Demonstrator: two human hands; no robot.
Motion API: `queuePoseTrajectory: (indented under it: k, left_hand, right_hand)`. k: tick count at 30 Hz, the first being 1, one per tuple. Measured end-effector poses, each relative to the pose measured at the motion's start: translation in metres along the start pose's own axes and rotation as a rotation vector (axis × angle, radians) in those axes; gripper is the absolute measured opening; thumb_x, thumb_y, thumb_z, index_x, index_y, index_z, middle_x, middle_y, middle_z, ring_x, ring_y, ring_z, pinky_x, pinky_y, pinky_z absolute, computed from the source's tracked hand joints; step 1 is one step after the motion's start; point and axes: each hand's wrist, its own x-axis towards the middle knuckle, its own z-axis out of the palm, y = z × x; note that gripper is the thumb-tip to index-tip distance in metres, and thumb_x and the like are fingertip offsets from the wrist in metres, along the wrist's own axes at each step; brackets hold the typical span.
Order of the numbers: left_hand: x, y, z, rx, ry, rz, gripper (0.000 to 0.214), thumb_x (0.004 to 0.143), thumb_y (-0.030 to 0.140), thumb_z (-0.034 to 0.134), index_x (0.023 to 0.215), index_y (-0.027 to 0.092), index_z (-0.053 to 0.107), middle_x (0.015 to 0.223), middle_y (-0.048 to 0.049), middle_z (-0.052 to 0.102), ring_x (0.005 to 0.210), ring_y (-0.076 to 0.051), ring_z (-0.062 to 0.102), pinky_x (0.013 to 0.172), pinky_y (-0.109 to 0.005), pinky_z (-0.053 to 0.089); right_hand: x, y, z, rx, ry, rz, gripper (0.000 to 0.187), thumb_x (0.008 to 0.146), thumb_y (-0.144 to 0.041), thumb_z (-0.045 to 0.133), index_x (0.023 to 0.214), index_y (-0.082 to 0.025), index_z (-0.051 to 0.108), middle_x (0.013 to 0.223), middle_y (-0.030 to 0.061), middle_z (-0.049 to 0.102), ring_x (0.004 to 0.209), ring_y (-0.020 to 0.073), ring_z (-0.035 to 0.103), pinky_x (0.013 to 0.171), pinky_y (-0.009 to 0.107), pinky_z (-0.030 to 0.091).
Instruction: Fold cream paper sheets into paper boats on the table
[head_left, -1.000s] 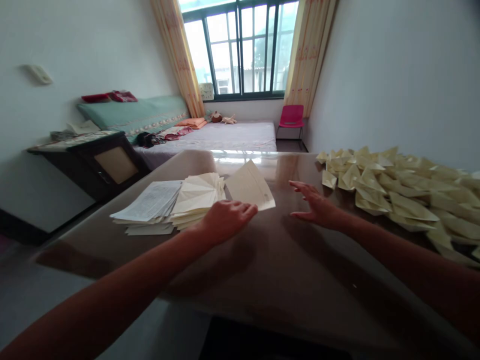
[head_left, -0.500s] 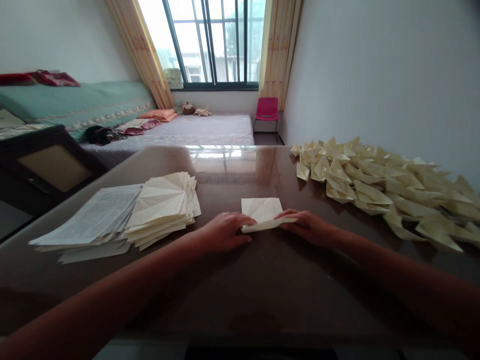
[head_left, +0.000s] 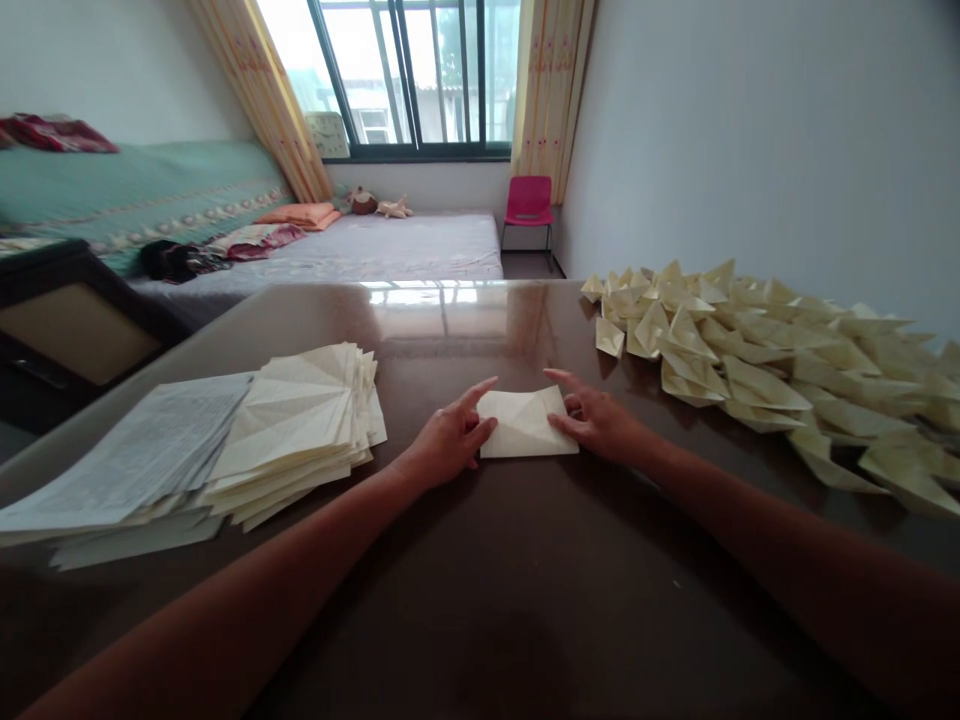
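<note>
A cream folded paper [head_left: 525, 425] lies flat on the dark glossy table [head_left: 540, 580], in the middle. My left hand [head_left: 448, 440] holds its left edge, index finger stretched forward and the other fingers curled against the paper. My right hand [head_left: 598, 422] holds the right edge the same way, index finger out along the far corner. Both hands press the paper down on the tabletop.
A stack of creased cream sheets [head_left: 300, 420] lies to the left, overlapping printed pages [head_left: 127, 460]. A big pile of folded paper shapes [head_left: 750, 350] covers the table's right side by the wall. Beyond the table are a bed [head_left: 420, 250], a pink chair [head_left: 529, 205] and a dark cabinet [head_left: 67, 330].
My left hand drew one sheet from the stack to the table's middle. Both hands folded it in half and now press it flat. The view turned right and down.
</note>
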Motion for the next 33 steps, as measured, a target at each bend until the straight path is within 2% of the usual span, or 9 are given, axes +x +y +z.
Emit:
queuePoseTrajectory:
  k: [1,3,5,7,10,13,17,24,33]
  left_hand:
    - [0.001,-0.001,-0.001,0.014,-0.017,-0.009,0.056,0.087,0.038,0.051,0.141,0.03,0.037,0.06,0.0071,0.05,0.043,-0.008,0.05,0.041,-0.017,0.044]
    - [0.002,-0.002,-0.001,0.073,-0.03,-0.036,0.042,0.088,0.041,0.049,0.127,0.026,0.057,0.058,0.0054,0.052,0.042,-0.008,0.049,0.041,-0.018,0.043]
    - [0.002,-0.001,-0.002,0.161,-0.015,-0.03,0.035,0.088,0.039,0.049,0.113,0.024,0.068,0.056,0.0036,0.056,0.043,-0.009,0.051,0.045,-0.019,0.043]
    - [0.0,0.001,-0.001,0.253,0.015,0.017,0.031,0.088,0.036,0.05,0.106,0.023,0.072,0.063,0.0011,0.064,0.052,-0.012,0.057,0.053,-0.021,0.046]
    - [-0.002,0.002,0.001,0.348,0.046,0.082,0.03,0.089,0.033,0.049,0.106,0.023,0.072,0.088,-0.0023,0.074,0.076,-0.016,0.066,0.069,-0.022,0.049]
    - [-0.004,0.001,0.002,0.405,0.061,0.097,0.031,0.09,0.032,0.048,0.109,0.023,0.07,0.099,-0.0032,0.074,0.085,-0.018,0.067,0.075,-0.023,0.048]
    - [-0.004,-0.001,0.001,0.419,0.081,0.108,0.032,0.092,0.032,0.047,0.114,0.024,0.068,0.098,-0.0028,0.074,0.08,-0.017,0.068,0.069,-0.022,0.049]
    - [-0.003,-0.002,0.001,0.51,0.05,0.135,0.028,0.091,0.028,0.049,0.109,0.023,0.07,0.1,-0.0035,0.074,0.085,-0.019,0.069,0.075,-0.025,0.05]
    - [-0.003,-0.001,0.002,0.71,0.018,0.157,0.029,0.093,0.03,0.044,0.112,0.027,0.067,0.097,-0.0024,0.073,0.083,-0.02,0.069,0.073,-0.028,0.051]
  right_hand:
    - [-0.002,0.001,0.003,-0.055,0.032,-0.029,0.062,0.083,-0.028,0.056,0.141,-0.021,0.037,0.067,-0.0037,0.063,0.054,0.0115,0.052,0.055,0.022,0.04]
    - [-0.006,0.003,0.007,-0.143,0.061,-0.076,0.045,0.086,-0.028,0.052,0.13,-0.024,0.053,0.064,-0.0031,0.062,0.053,0.0119,0.052,0.056,0.023,0.039]
    - [-0.01,0.003,0.01,-0.211,0.067,-0.109,0.03,0.087,-0.029,0.051,0.112,-0.025,0.066,0.077,0.0003,0.069,0.06,0.0136,0.057,0.059,0.024,0.04]
    - [-0.012,0.003,0.012,-0.25,0.054,-0.146,0.027,0.088,-0.029,0.049,0.106,-0.026,0.068,0.096,0.0017,0.071,0.074,0.0163,0.063,0.067,0.026,0.043]
    - [-0.013,0.001,0.013,-0.314,0.022,-0.171,0.028,0.089,-0.027,0.046,0.11,-0.027,0.065,0.109,0.0016,0.069,0.09,0.0193,0.065,0.076,0.027,0.045]
    - [-0.011,0.001,0.013,-0.343,0.019,-0.162,0.028,0.09,-0.025,0.044,0.111,-0.026,0.063,0.11,0.002,0.068,0.093,0.019,0.065,0.08,0.027,0.045]
    - [-0.008,0.002,0.013,-0.29,0.031,-0.173,0.028,0.09,-0.022,0.044,0.11,-0.023,0.063,0.11,0.0027,0.068,0.095,0.0178,0.064,0.084,0.026,0.044]
    - [-0.005,0.0,0.012,-0.36,0.025,-0.122,0.026,0.089,-0.024,0.046,0.108,-0.025,0.063,0.101,0.0016,0.065,0.076,0.015,0.063,0.072,0.025,0.043]
    - [-0.006,-0.005,0.014,-0.525,0.02,-0.094,0.027,0.094,-0.032,0.039,0.111,-0.03,0.061,0.108,0.0004,0.063,0.08,0.0155,0.064,0.068,0.025,0.042]
